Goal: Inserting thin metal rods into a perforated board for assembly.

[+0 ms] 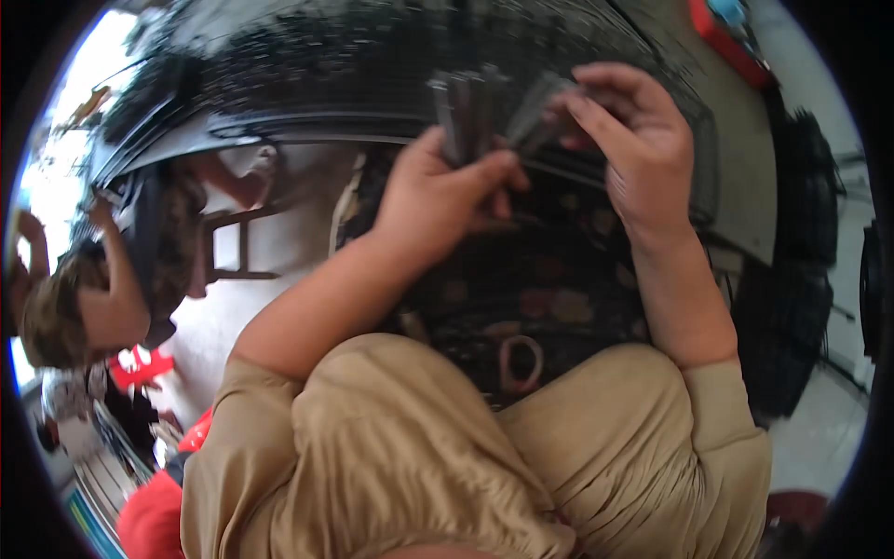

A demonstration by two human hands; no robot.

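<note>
My left hand (433, 191) is closed around a bundle of thin, grey, see-through strips (467, 116) that stand up out of the fist. Close by on its right, my right hand (643, 140) pinches a flat translucent strip (535, 114) between thumb and fingers, blurred by motion; its exact kind is unclear. Both hands are above the near edge of a wide black tray (317, 124). Dark, shiny small pieces (345, 65) are spread over the tray. A dark flowered cloth (549, 270) hangs below my hands.
A tape-like ring (520, 363) is on the cloth between my knees. Another person (112, 289) sits at the left near a wooden stool (244, 247). Black stacked crates (787, 326) stand at the right, and a red container (731, 42) sits at the far right.
</note>
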